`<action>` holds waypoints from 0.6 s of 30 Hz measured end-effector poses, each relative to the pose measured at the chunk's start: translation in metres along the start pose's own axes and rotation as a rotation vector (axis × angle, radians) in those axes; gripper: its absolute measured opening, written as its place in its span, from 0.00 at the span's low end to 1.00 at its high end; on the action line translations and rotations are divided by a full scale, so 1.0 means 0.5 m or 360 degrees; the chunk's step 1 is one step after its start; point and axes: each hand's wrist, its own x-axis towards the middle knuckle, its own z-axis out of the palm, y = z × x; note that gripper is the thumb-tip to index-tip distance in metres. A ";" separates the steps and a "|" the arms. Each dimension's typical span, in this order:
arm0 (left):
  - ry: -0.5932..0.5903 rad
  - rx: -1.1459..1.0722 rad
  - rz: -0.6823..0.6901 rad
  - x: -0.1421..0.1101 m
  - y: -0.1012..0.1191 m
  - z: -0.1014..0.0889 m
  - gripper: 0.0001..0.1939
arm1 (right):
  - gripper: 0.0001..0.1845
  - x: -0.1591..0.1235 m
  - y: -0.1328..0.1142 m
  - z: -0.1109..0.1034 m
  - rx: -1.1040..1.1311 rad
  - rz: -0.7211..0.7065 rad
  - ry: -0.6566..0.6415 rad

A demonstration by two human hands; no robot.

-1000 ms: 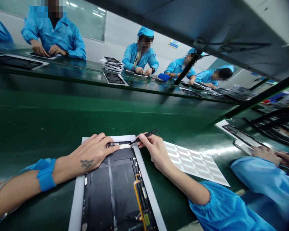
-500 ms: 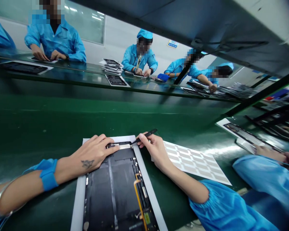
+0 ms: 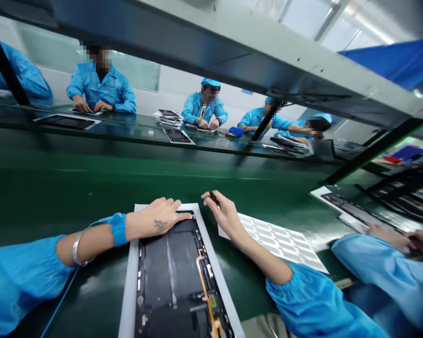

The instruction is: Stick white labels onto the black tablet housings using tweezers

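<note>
Open tablet [image 3: 171, 267] on white backing [image 3: 129, 286], near edge of the bench [image 3: 91, 188].

Left hand [image 3: 158, 217]: fingers spread, resting on the tablet's top edge. Right hand [image 3: 225, 217]: fingers pinch a black tool [image 3: 213, 198] just above the backing, beside a label sheet [image 3: 278, 241]. Tablet judged light, stiff, but fragile at the exposed orange ribbon cable [image 3: 202, 272]; take hold by the backing.
</note>
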 end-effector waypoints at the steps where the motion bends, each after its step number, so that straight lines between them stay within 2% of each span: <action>1: 0.0034 -0.0072 -0.0021 -0.011 -0.004 0.006 0.21 | 0.11 0.000 -0.009 0.001 -0.0110 -0.0099 -0.0090; 5: 0.0227 -0.0448 -0.0060 -0.061 -0.022 0.033 0.18 | 0.07 0.014 -0.033 0.028 -0.0508 -0.0433 -0.0570; 9: 0.0344 -0.0592 -0.0081 -0.079 -0.027 0.050 0.20 | 0.08 0.043 -0.038 0.060 -0.0813 -0.0561 -0.0950; 18: 0.0317 -0.0596 -0.0118 -0.071 -0.019 0.047 0.15 | 0.08 0.080 -0.094 0.069 -0.1165 -0.0792 -0.1426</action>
